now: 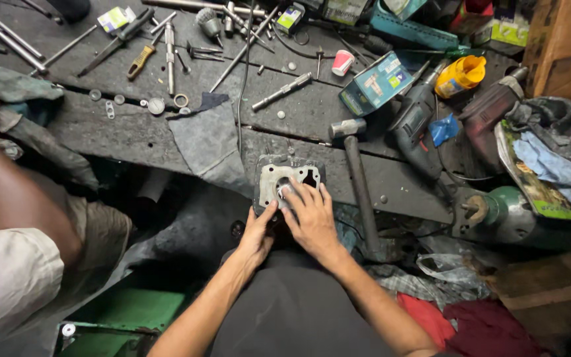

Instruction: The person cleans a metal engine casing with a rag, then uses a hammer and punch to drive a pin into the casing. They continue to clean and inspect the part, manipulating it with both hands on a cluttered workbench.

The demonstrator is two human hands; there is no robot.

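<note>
A grey metal engine cylinder block [279, 173] with a round bore rests at the near edge of a dark, greasy workbench [133, 132]. My left hand [258, 233] grips its lower left corner. My right hand [310, 215] lies flat over its face, fingertips at the bore. Both my forearms reach up from my dark lap.
A hammer [357, 173] lies just right of the block and a grey rag [209, 142] to its left. Screwdrivers, rods, washers, a power drill [414, 129], a blue box [375, 82] and a yellow bottle [460, 75] litter the bench. Another person's arm [14, 198] is at left.
</note>
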